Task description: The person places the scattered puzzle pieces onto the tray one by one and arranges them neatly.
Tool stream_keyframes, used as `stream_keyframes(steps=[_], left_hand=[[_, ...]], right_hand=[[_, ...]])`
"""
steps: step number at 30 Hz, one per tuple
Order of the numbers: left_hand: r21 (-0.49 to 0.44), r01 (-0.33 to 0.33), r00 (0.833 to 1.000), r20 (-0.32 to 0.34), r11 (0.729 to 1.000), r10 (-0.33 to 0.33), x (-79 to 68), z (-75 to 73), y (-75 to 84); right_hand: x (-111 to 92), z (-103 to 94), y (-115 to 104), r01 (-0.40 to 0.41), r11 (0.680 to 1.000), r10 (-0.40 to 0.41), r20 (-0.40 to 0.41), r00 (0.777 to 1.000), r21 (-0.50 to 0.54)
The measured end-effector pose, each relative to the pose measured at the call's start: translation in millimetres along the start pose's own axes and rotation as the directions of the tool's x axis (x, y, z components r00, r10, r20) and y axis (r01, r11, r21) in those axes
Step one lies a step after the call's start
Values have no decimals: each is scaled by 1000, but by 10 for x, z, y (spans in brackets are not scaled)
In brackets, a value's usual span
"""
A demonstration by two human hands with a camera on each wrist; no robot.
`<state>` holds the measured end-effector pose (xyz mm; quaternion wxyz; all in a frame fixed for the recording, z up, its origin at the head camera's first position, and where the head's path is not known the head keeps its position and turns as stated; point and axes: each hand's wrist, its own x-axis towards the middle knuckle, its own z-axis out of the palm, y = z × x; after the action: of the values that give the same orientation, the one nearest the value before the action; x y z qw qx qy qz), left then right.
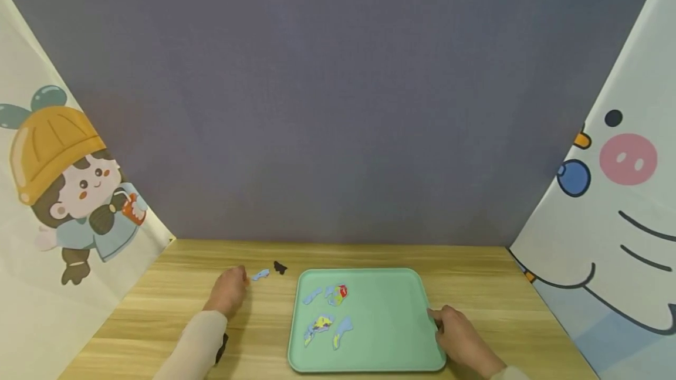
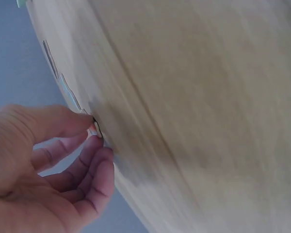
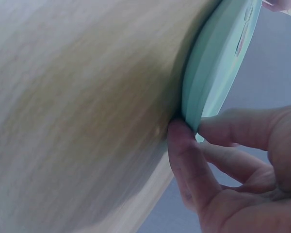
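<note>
Left hand pinching a small piece
Grip nearly closed, left of the green tray; right hand pinches the tray's right rim.

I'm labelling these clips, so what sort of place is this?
Probably a staged tabletop setup, perhaps for recording: a plain grey backdrop stands behind a wood-grained table, with cartoon-printed panels on both sides.
</note>
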<state>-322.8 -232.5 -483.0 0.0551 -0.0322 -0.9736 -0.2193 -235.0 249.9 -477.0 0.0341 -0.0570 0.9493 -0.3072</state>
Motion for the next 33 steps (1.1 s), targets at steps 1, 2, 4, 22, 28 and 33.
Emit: stream_keyframes(steps=[1,2,4,22,28,33], left_hand=[[-9,4,1000,3,1000,-4,-1,2,-9],[-17,6,1000,6,1000,-6,-4,4,-18],[-47,17,1000,12,999,-16,-15,13,-36],[-107,-268,951,-191,957,245,-28,-18,306],[-85,-418,886,-256,904,386,-23,-30,565],[-83,-515,829,-300,853,471,-33,-35,784]], right_hand=[[0,1,0,0,1000,0,0,1000,2],[-1,0,-2,0,1000,0,1,1000,0],[-2,-1,-4,-1,1000,1,3,1000,-2],[2,-14,11,3,1000,-3,-1,1000,-21],[-8,-8,7,15,1000,-15,-8,1000,-12],[-8,-6,-3,10,1000,-10,-6,1000,-12]])
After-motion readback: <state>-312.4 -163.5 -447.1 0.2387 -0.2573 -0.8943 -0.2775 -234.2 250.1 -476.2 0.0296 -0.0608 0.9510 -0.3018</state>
